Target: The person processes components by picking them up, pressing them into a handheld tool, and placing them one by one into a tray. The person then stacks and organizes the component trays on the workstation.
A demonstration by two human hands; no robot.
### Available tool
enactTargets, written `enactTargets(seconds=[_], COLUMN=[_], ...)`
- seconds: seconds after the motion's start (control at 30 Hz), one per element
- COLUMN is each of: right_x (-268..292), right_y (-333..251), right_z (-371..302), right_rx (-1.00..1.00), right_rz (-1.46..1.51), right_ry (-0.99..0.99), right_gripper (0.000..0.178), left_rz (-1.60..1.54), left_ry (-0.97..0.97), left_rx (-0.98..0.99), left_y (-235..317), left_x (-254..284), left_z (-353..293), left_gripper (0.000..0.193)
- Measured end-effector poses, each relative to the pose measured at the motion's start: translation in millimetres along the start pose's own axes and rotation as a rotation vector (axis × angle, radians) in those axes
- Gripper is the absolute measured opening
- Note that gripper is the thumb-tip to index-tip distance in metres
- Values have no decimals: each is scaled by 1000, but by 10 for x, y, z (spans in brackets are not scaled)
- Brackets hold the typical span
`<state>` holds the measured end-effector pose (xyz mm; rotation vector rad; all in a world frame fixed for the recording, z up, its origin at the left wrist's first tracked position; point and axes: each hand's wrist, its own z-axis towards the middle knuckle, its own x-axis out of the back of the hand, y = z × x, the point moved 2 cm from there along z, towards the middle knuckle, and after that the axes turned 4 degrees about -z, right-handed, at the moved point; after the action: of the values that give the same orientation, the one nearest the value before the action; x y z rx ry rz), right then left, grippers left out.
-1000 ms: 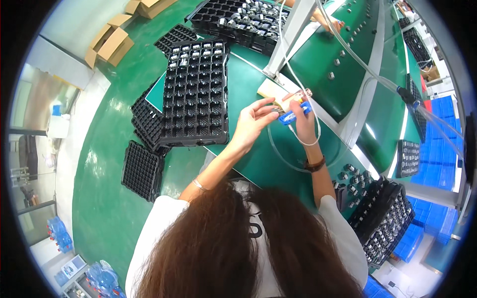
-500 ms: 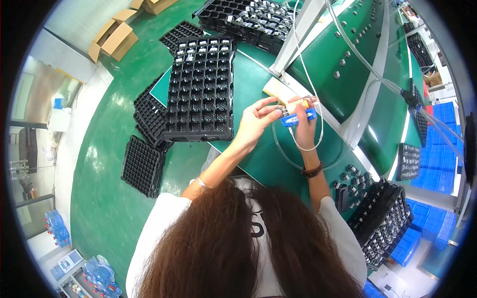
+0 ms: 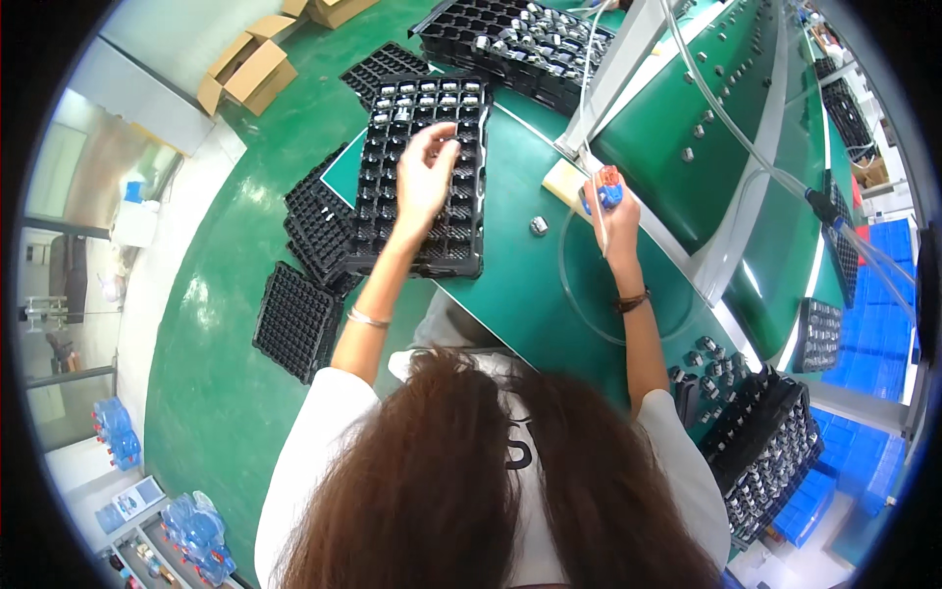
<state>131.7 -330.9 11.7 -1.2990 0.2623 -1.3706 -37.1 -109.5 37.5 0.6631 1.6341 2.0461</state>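
Note:
My left hand [image 3: 425,182] hovers over a black compartment tray [image 3: 471,211]. Its fingers are curved, with a gap between thumb and fingertips and nothing visible in them. Along the tray's far end sit rows of small metal parts [image 3: 427,88]; many nearer pockets look unfilled. On the right, my right hand [image 3: 616,218] is closed around a small blue and orange-red hand tool [image 3: 608,188], with a clear thin tube beside it. One small metal part [image 3: 538,226] lies on the green tabletop [image 3: 520,285] between my hands. A pale yellow block [image 3: 562,183] rests near the tool.
A green conveyor [image 3: 667,128] carrying scattered metal parts runs along the right, past a metal post [image 3: 613,74]. Another loaded black tray [image 3: 549,44] stands at the far side. More parts [image 3: 711,363] and a filled tray [image 3: 770,452] are at lower right. Stacked trays [image 3: 299,314] are at left.
My left hand has moved left from beside the tool to over the tray. The metal part it held near the tool now appears to be on the tabletop. My right hand has turned the tool.

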Motion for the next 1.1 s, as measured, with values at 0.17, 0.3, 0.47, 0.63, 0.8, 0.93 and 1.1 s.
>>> enactTargets(seconds=[0.17,0.3,0.47,0.63,0.8,0.93,1.1], right_x=[19,120,432,535,495,366,219], right_y=[-68,-41,6,171,130,34,71], right_z=[-17,-63,-212,-306,-309,-231,-121], right_rx=[-63,-34,-132,-189,-213,-118,48], right_rz=[-25,-8,80,141,96,1,-72], right_ry=[-41,-21,-125,-170,-202,-127,-69], right_gripper=[34,61,50,49,49,60,69], left_rz=[694,884,921,926,904,768,540], left_ry=[209,36,-133,-203,-249,-222,-178], left_rx=[-407,-365,-251,-317,-303,-287,-126], left_y=[-246,-476,-541,-524,-536,-586,-329], left_x=[687,852,869,887,825,859,815], left_z=[563,884,1088,1136,1155,1178,1023], left_gripper=[29,21,20,19,20,19,19])
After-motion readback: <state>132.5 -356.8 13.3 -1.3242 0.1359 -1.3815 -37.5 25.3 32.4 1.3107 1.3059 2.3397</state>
